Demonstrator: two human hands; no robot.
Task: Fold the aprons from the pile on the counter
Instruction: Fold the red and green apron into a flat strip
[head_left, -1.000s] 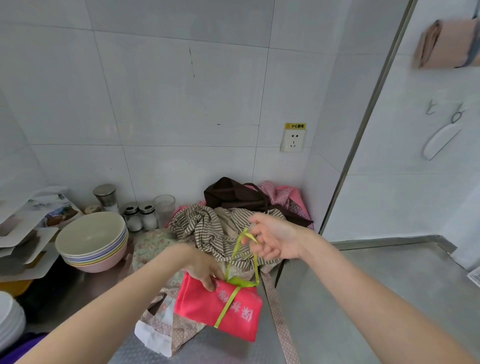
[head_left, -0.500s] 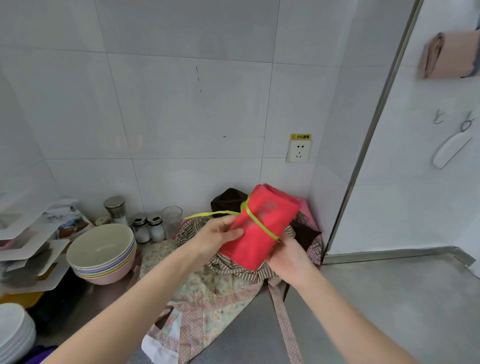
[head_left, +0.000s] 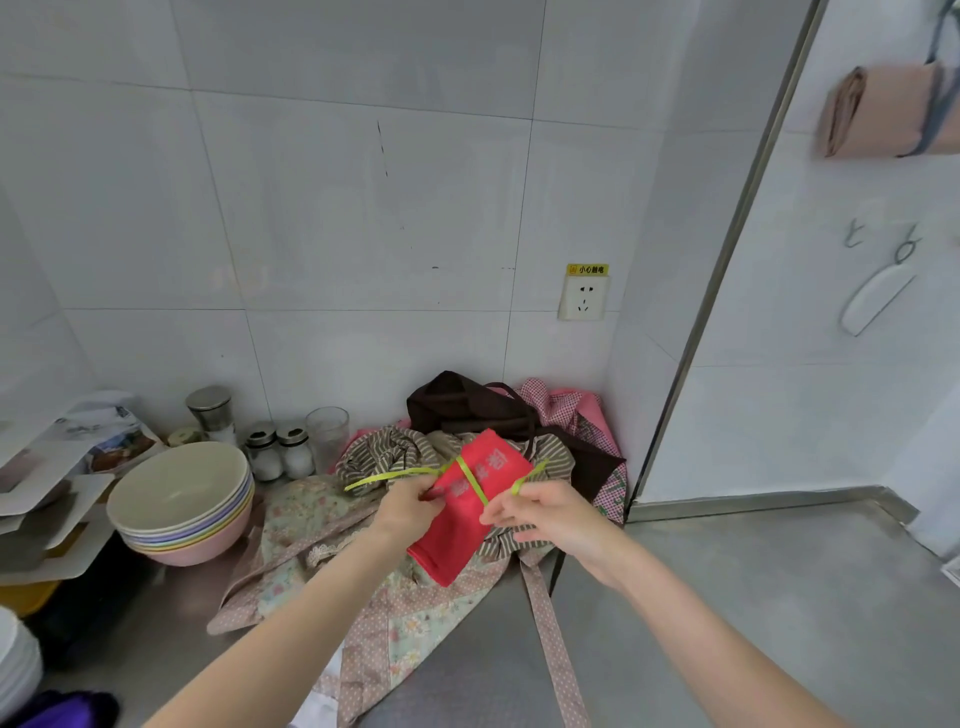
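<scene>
A folded red apron (head_left: 470, 512) with pale lettering hangs in the air above the counter, its lime-green strap (head_left: 470, 478) wound across it. My left hand (head_left: 408, 506) pinches one strap end at the bundle's left edge. My right hand (head_left: 550, 512) pinches the other strap end at its right edge. Below lies a floral apron (head_left: 322, 556) with dotted pink trim, spread flat. Behind it the pile holds a striped apron (head_left: 384, 449), a dark brown one (head_left: 467, 402) and a pink checked one (head_left: 563, 410).
A stack of pastel bowls (head_left: 182, 501) stands at the left, with spice jars (head_left: 280, 452) and a glass (head_left: 327, 434) behind it. Cardboard trays (head_left: 41, 499) and white plates (head_left: 15, 665) sit at far left. A steel counter (head_left: 727, 597) stretches right; a wall socket (head_left: 583, 298) is above the pile.
The red bundle was lifted off the floral apron, then lowered a little. Both hands shifted from gripping the bundle to pulling the green strap ends apart sideways.
</scene>
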